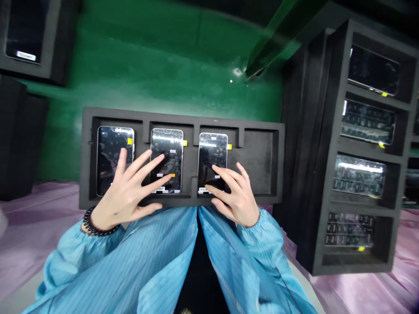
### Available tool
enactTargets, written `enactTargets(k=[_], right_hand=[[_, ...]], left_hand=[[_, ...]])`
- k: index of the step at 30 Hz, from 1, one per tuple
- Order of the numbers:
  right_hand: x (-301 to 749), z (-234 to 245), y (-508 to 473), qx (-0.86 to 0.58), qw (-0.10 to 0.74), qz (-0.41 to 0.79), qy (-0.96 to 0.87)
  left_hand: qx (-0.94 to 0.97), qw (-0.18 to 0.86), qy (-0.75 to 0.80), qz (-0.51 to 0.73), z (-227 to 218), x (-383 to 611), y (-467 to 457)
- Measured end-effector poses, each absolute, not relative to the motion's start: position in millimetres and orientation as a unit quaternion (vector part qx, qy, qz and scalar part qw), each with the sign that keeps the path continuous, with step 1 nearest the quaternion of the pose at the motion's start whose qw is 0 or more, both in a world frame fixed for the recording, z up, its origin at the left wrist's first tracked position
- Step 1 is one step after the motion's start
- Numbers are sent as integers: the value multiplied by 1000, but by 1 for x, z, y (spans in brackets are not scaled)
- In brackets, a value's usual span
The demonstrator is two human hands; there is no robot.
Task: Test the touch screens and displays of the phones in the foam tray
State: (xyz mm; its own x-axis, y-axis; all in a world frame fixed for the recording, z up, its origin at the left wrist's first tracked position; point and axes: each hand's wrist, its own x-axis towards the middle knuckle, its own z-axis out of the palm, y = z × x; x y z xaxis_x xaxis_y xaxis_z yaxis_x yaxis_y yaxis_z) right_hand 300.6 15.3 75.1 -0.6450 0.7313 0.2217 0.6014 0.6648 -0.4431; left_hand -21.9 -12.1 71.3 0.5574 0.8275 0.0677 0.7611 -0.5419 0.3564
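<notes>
A black foam tray [183, 117] lies in front of me with four slots. Three slots hold phones: a left phone [109, 152], a middle phone [168, 148] and a right phone [212, 150], each with a small yellow tab. The rightmost slot [258, 161] holds nothing. My left hand [126, 192] is open, fingers spread over the left and middle phones, fingertips on the middle phone's screen. My right hand [234, 196] is open too, its fingers resting on the lower part of the right phone. Both arms wear blue striped sleeves.
A tall black foam rack [330, 144] on the right holds several glossy panels in stacked slots. Another black foam block [36, 39] sits at the upper left. The surface behind is green [170, 65]; pink sheeting [29, 226] covers the near table.
</notes>
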Motion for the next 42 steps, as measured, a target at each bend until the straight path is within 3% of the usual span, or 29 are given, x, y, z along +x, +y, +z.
enactTargets(k=[8, 15, 21, 27, 37, 42], right_hand=[[297, 76, 7, -365, 193, 157, -897], [307, 70, 8, -475, 168, 92, -859], [309, 72, 0, -419, 199, 135, -875], [296, 68, 0, -356, 169, 173, -903], [320, 80, -2, -388, 200, 148, -887], [325, 79, -5, -396, 175, 143, -890]], left_hand=[[839, 136, 509, 139, 65, -35, -31], [788, 159, 568, 176, 73, -35, -50], [834, 135, 512, 153, 65, -43, -58], [854, 127, 481, 153, 69, -41, -52], [894, 218, 388, 59, 73, -39, -18], [910, 215, 338, 107, 75, -28, -6]])
